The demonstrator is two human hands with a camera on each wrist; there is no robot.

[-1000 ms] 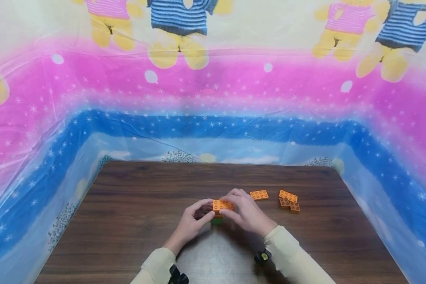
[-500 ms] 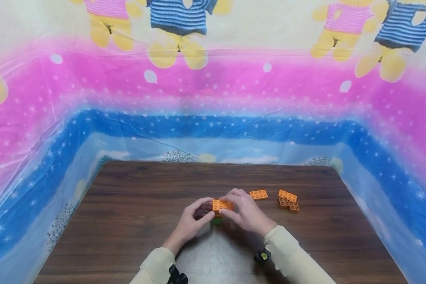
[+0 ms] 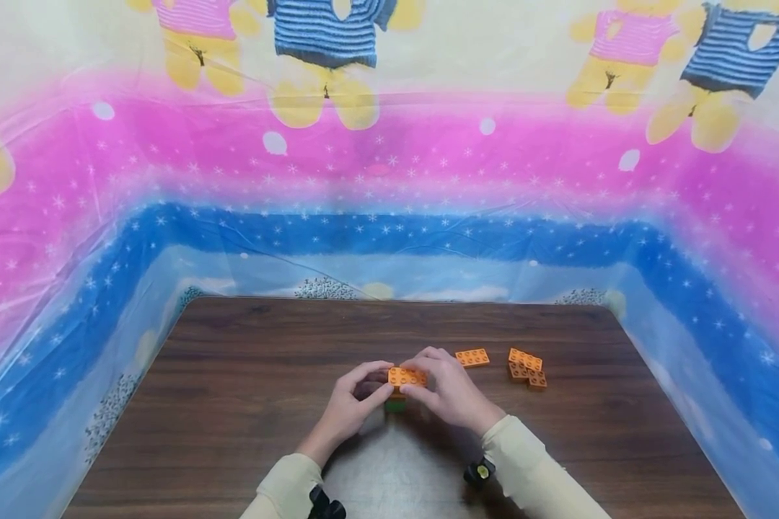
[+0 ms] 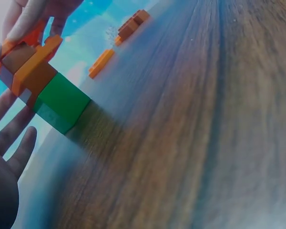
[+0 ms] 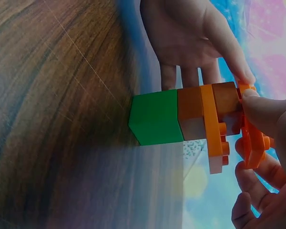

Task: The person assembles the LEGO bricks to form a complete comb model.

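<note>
A toy brick stack stands on the table: a green block (image 5: 155, 117) at the bottom, then a brown block (image 5: 190, 102), a thin orange plate (image 5: 212, 129) jutting to one side, and another brown block (image 5: 226, 98). Topmost is an orange studded brick (image 3: 402, 376), a flat one. My right hand (image 3: 451, 389) pinches it between thumb and fingers. From the other side my left hand (image 3: 350, 407) holds the upper stack, its thumb at the top brick's corner and its fingers behind. Its lower fingers (image 4: 19, 148) reach out beside the blocks.
To the right on the wooden table (image 3: 247, 360) lie a loose flat orange brick (image 3: 472, 357) and a small group of orange and brown bricks (image 3: 526, 367). A patterned cloth (image 3: 389, 173) hangs around the table's back and sides.
</note>
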